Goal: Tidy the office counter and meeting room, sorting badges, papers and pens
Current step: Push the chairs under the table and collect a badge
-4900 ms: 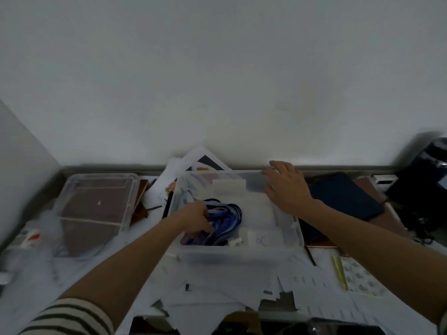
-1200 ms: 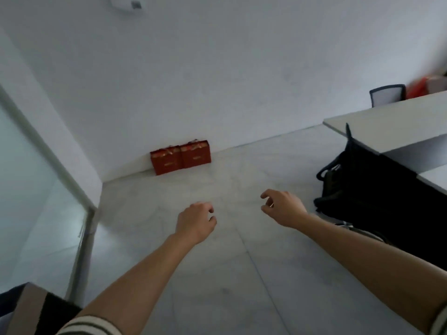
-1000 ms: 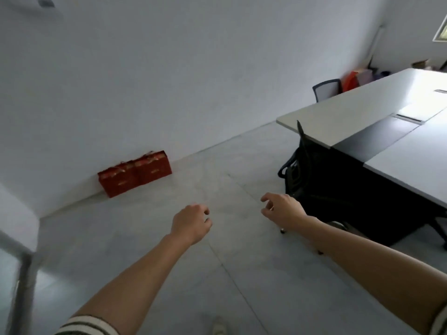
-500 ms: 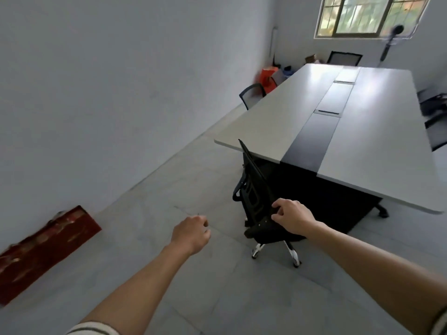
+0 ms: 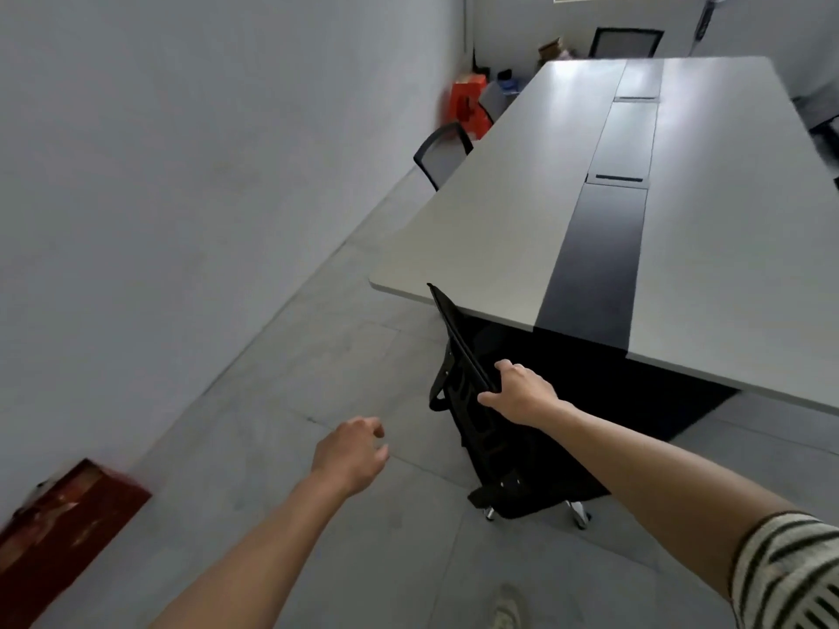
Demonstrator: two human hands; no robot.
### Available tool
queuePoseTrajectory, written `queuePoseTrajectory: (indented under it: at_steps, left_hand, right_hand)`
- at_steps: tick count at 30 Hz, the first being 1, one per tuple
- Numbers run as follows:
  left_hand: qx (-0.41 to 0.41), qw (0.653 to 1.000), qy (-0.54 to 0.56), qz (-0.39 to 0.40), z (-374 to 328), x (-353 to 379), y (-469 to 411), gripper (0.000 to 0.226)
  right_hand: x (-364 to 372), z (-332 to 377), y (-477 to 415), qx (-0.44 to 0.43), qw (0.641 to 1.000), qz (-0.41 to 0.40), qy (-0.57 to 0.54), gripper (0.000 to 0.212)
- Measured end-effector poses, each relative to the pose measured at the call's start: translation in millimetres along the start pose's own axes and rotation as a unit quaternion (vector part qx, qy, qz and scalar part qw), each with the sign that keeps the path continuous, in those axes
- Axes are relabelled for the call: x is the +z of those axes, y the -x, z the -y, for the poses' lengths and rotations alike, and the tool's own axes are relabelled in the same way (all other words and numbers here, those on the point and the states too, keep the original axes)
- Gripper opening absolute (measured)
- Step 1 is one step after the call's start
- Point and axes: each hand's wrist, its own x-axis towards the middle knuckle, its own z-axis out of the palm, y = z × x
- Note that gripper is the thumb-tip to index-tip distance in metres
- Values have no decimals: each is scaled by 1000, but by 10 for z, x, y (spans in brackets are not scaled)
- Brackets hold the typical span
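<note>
A long grey meeting table [image 5: 499,229] with a black strip down its middle fills the right of the view. A black wheeled office chair [image 5: 495,429] stands at its near end, its back towards me. My right hand [image 5: 520,392] grips the top edge of the chair's backrest. My left hand [image 5: 352,456] hangs over the floor left of the chair, fingers loosely curled, holding nothing. No badges, papers or pens show here.
A red gift bag [image 5: 54,519] sits by the wall at lower left. A second black chair [image 5: 440,152] stands at the table's left side, and another chair [image 5: 624,43] at the far end. Orange and red items [image 5: 467,106] fill the far corner. Grey floor runs along the wall.
I have left the counter with the clear box and turned into the meeting room. My right hand reached forward and closed on the chair's backrest. My left hand's fingers loosened slightly.
</note>
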Motion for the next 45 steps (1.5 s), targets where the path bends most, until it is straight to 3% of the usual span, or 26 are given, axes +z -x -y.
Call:
queuePoseTrajectory:
  at_steps: [4,6,9,13,17,20,22,24,28,31,36,40,45]
  left_hand:
    - [-2,1000,7,2,59,-135,-568,34]
    - [14,1000,1,25,77,-146,-880,35]
    - [55,997,-20,42,21,-151,-1184,38]
    - [159,984,-65,40,-176,-124,-1621,46]
    - [276,950,-142,35,-436,15,-1809,62]
    - [314,931,-172,70,-484,183,-1859,66]
    - [341,919,-182,82,-515,293,-1840,66]
    - [369,908,-184,72,-559,389,-1812,63]
    - [364,909,-169,111,-676,527,-1763,53]
    - [345,912,-163,153,-716,680,-1746,45]
    - [284,937,-103,172,-785,884,-1794,44]
    - [245,950,-97,168,-888,844,-1942,41]
    - [228,952,-123,164,-1080,868,-1952,41]
  right_hand:
    - [148,62,-439,27,997,76,6,56]
    - [280,48,-562,39,996,80,16,42]
    - [355,19,-516,30,997,67,22,44]
    - [390,-127,-302,64,996,56,24,44]
    - [333,-419,78,116,992,29,36,39]
    - [250,-607,349,159,986,2,52,30]
    - [227,-760,497,186,980,-10,71,38]
    - [247,-926,596,217,974,-27,62,61]
    - [356,-1212,711,283,952,-89,80,90]
    - [377,-1346,677,310,936,-126,107,90]
    - [167,-1505,420,279,941,-139,134,90]
    - [-86,-1583,42,248,946,-116,176,71]
    - [-241,-1818,-62,230,946,-103,204,76]
